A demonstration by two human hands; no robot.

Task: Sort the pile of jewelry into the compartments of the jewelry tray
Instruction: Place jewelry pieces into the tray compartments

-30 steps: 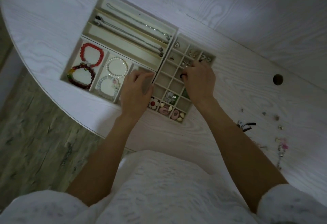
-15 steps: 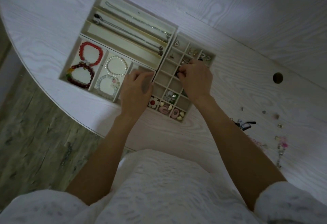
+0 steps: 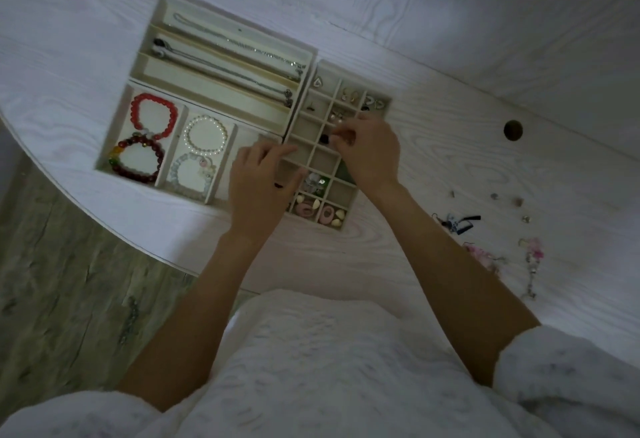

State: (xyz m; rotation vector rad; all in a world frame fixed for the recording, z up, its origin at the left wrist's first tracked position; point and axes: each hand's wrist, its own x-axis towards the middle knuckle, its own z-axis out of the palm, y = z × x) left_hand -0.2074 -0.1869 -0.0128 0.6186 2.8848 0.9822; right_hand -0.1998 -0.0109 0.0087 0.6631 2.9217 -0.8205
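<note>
- Whitewashed wood-grain desk (image 3: pixel 450 167) with a curved near edge carries everything; grey plank floor shows beyond its left edge.
- Cream jewelry tray (image 3: pixel 221 98) sits toward the desk's far left. Its long slots hold silver chain necklaces (image 3: pixel 239 72); its square sections hold a red bead bracelet (image 3: pixel 154 115), a dark red bead bracelet (image 3: pixel 140 160), a white pearl bracelet (image 3: pixel 206 135) and a pale translucent bracelet (image 3: pixel 190 174).
- Touching its right side is a cream grid tray of small square compartments (image 3: pixel 320 160), with earrings in the far cells and pink and cream pieces (image 3: pixel 317 211) in the near ones.
- Left hand (image 3: pixel 258 188) rests over the seam between the two trays, fingers (image 3: pixel 277 152) loosely bent and lying on the grid's left edge; whether they hold anything cannot be told.
- Right hand (image 3: pixel 367 150) hovers over the grid's middle, its fingers (image 3: pixel 341 136) narrowly pinched together just beside a small black item (image 3: pixel 323 139) in a cell; what they pinch is too small to tell.
- Unsorted loose jewelry pile (image 3: pixel 485 230) lies scattered toward the desk's right edge, well apart from the trays, near a round cable hole (image 3: pixel 513 130).
</note>
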